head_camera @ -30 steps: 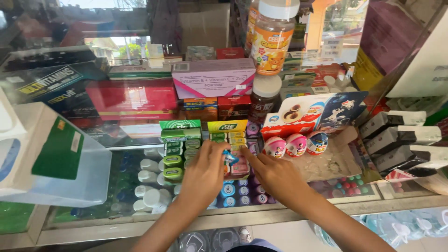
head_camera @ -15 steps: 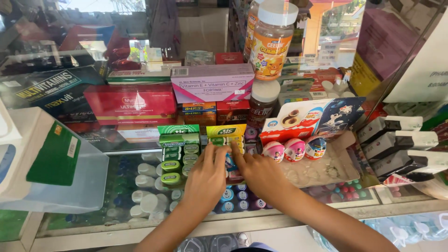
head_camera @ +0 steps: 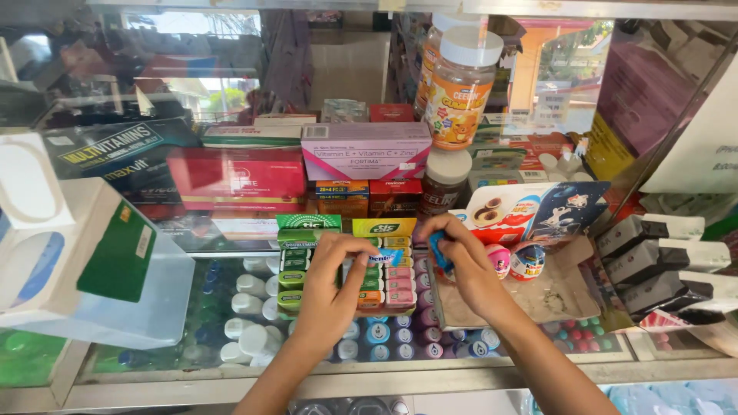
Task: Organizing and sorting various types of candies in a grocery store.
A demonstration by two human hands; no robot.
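Glass shop counter point(head_camera: 231, 376): left hand point(head_camera: 327, 296) pinching 1 blue candy pack point(head_camera: 384, 257), right hand point(head_camera: 469, 269) gripping another blue piece point(head_camera: 438, 250) beside it; best held level above the mint rack point(head_camera: 338, 269).

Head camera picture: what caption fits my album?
Left hand pinches a small blue candy roll; right hand grips another blue piece above stacked mint boxes.

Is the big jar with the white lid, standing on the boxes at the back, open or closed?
Closed: the white lid sits flat on the upright orange jar.

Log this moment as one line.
left hand: holds blue mint roll | right hand: holds blue pack | both over candy rack
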